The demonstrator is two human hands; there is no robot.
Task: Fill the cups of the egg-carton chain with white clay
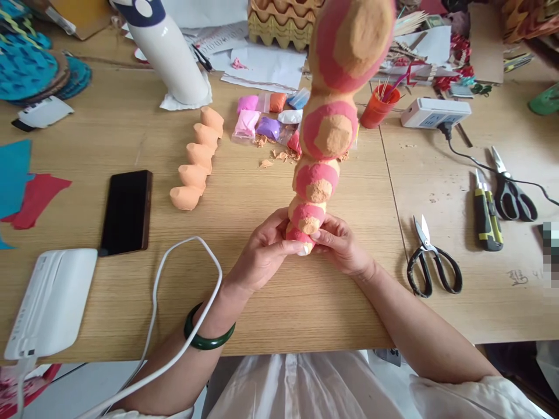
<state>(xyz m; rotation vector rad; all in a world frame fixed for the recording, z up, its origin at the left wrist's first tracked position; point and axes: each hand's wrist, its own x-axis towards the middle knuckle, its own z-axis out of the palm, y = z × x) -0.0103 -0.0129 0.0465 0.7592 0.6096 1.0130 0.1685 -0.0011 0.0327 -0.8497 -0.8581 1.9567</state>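
Both hands grip the narrow near end of a long, bumpy clay-covered model (329,137) in orange and pink, made of rounded segments that grow larger toward the top of the view. My left hand (268,250) pinches its tip from the left, the thumb beside a small white spot. From the right, my right hand (343,241) holds the same end between thumb and fingers. The model rises over the table, its big far segment cut off by the frame. A curved row of orange egg-carton cups (198,157) lies to the left of it.
Clay packets (268,127) and orange crumbs lie behind the model. Scissors (430,250), cutters (487,215) and a power strip (435,112) are on the right. A phone (126,212), a white power bank (52,302) and a white bottle (168,55) stand left. A white cable (209,302) crosses my left forearm.
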